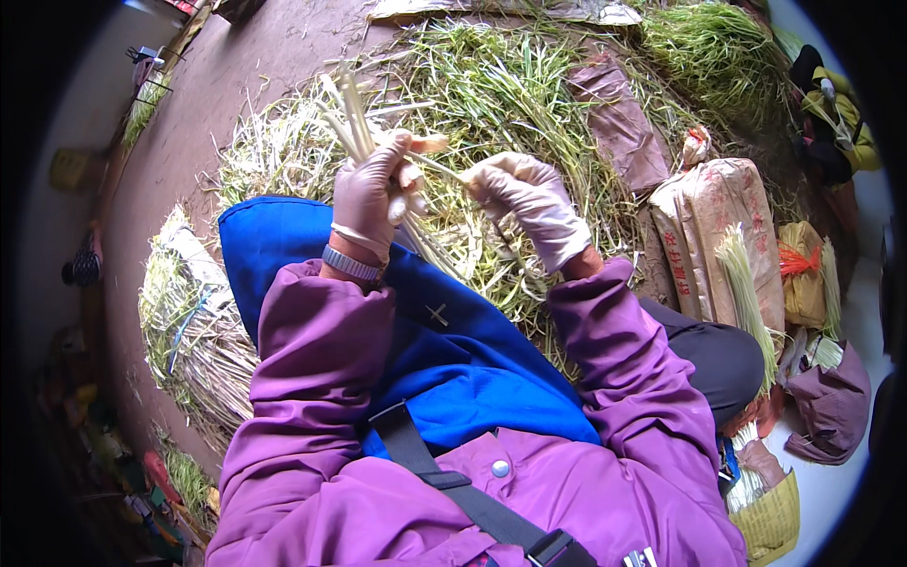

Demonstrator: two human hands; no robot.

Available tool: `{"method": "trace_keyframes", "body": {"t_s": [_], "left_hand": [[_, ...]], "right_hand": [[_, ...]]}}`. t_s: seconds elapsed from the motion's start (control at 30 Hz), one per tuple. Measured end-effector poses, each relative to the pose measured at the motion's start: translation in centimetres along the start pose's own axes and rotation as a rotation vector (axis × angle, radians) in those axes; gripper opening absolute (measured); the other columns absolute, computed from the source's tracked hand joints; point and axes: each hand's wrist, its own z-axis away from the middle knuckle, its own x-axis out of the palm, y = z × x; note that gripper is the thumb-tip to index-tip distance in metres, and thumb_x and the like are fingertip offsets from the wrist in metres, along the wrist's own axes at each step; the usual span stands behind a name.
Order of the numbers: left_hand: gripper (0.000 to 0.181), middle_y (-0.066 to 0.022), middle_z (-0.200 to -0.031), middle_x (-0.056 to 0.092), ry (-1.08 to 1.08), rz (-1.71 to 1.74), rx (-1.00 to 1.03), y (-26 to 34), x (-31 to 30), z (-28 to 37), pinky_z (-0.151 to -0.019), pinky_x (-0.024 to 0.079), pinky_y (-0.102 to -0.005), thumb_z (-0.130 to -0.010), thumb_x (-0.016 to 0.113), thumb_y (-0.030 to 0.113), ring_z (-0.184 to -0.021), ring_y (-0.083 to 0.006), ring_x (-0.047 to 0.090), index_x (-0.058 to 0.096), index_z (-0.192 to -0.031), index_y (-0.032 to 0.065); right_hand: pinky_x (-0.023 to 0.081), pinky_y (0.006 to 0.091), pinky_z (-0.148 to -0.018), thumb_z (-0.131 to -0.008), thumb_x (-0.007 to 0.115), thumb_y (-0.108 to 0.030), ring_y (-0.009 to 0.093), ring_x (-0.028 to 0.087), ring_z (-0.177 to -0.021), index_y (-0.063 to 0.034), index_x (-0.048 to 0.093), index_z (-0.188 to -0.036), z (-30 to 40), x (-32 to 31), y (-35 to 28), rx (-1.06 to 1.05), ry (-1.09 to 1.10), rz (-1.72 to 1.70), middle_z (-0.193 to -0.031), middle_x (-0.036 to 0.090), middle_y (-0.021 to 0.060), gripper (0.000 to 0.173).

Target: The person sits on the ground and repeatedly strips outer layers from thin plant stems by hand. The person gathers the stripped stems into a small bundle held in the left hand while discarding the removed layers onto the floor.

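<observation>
My left hand [368, 184], in a thin glove with some fingertips showing, is closed around a small bunch of pale plant stalks [352, 110]. Their upper ends fan out above the fist, and lower lengths hang below it over the blue apron [453, 354]. A single thin stalk [438, 169] runs from the left hand to my right hand [528, 202], whose gloved thumb and fingers pinch its end. Beneath both hands spreads a loose heap of green and straw-coloured leaves and stems [489, 92].
A tied bundle of stems [202, 340] lies at left. Right of my knee, a pale stalk bunch [744, 305] leans on a printed sack [723, 234]. Beyond sit a yellow bundle [804, 276] and a purple cloth bag [829, 404]. Another person [840, 117] works at far right near a green heap [716, 60].
</observation>
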Motion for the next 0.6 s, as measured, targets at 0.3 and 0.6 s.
{"method": "trace_keyframes", "body": {"t_s": [0.3, 0.6], "left_hand": [[0.035, 0.0031, -0.058, 0.052, 0.075, 0.285, 0.164, 2.3, -3.9, -1.9, -0.036, 0.034, -0.0192, -0.096, 0.043, 0.024, -0.032, -0.0034, 0.031, 0.053, -0.111, -0.0064], [0.041, 0.0024, -0.060, 0.050, -0.052, -0.069, 0.095, 1.4, -1.7, -0.4, -0.040, 0.036, -0.0179, -0.096, 0.043, 0.031, -0.035, -0.0021, 0.033, 0.058, -0.107, -0.0050]], "right_hand": [[0.039, 0.0195, -0.044, -0.091, 0.055, -0.019, 0.006, 0.046, -0.049, -0.0044, 0.060, -0.083, -0.4, -16.4, 3.1, -0.135, 0.445, 0.066, -0.064, 0.055, -0.0014, 0.017], [0.045, 0.0226, -0.064, -0.083, 0.063, -0.037, 0.010, 0.055, -0.069, -0.0064, 0.065, -0.099, 0.1, -17.2, 2.0, 0.056, 0.420, 0.469, -0.085, 0.064, 0.0030, 0.035]]}}
